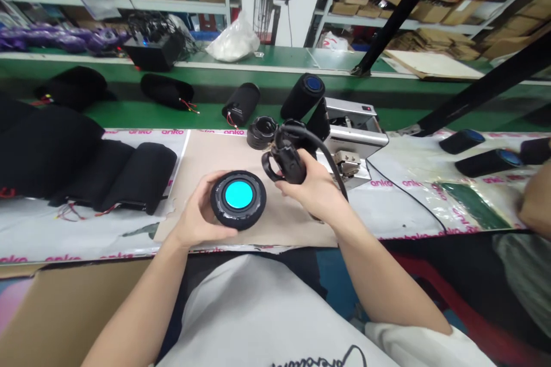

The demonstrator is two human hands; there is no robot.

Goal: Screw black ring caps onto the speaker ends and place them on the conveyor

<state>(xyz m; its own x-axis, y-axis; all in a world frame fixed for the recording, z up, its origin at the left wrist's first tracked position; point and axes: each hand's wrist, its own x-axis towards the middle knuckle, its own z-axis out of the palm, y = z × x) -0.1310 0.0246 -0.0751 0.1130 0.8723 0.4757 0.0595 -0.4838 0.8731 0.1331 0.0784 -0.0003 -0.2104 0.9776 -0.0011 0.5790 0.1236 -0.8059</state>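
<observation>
**A:** Left hand (200,209) state?

**B:** Closed around a round black end cap (219,209). Its cyan disc (238,195) faces up, tilted a little toward the other hand.

**A:** Right hand (307,186)?

**B:** Gripping a black ring-shaped fitting (286,163), fingers wrapped around its body. A thick black cable (321,146) arcs from the fitting over the hand and down to the right. Can't tell what the fitting is.

**A:** Geometry?

**B:** Both are held just above a kraft paper sheet (206,157) on the counter (64,258). The cap is left of the fitting, near but not touching. Cap is round, so no long axis; its central axis points up toward the camera. Fitting lies roughly crosswise, ring end toward the cap.

**A:** What's closest beyond that?

**B:** Right hand is nearer a black ring part (262,132) and a tilted black cylindrical housing (299,97), with a metal machine (353,137) just to the right.
</observation>
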